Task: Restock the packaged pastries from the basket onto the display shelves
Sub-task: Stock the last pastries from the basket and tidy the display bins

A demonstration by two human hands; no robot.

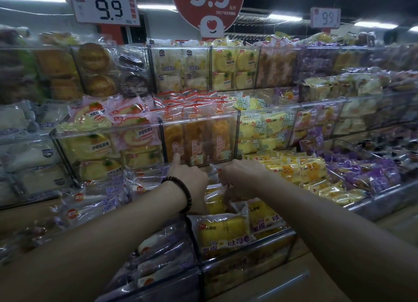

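Both arms reach over lowest shelf tier. Left grip (pixel 190 179) (dark bead bracelet (pixel 181 193) on wrist): index finger (pixel 177 160) straight, tip touching clear front of middle-tier bin (pixel 199 119) of orange pastries; other fingers hidden, cannot tell whether holding anything. Right grip (pixel 239 172): fingers curled down, pinching wrapper of yellow pastry packet (pixel 214 197), which stands between both hands in lower bin. More yellow packets (pixel 222 232) lie nearer, against clear bin wall (pixel 248 243). Price sign (pixel 106 7) overhead reads 9.9.

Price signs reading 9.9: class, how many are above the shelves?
3: a large white sign upper left, a red round sign top centre, a smaller white sign upper right. Others may be hidden.
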